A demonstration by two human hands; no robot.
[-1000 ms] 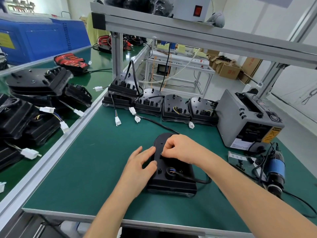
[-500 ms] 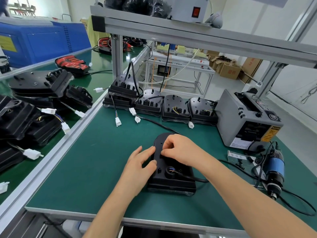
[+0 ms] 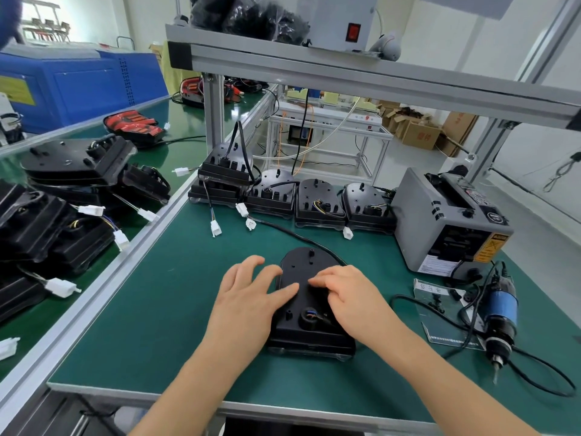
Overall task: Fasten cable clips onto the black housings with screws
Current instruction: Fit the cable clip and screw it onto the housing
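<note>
1. The black housing (image 3: 303, 269), matte plastic with a rounded far end and a square near end, lies mid-bench on the green mat (image 3: 151, 309).
2. My left hand (image 3: 251, 300) rests on its left edge, fingers straight and spread, gripping nothing.
3. My right hand (image 3: 352, 297) covers its middle with bent fingers; I cannot tell whether it pinches anything.
4. An electric screwdriver (image 3: 500, 313) lies to the right; more housings (image 3: 317, 202) line the back.
</note>
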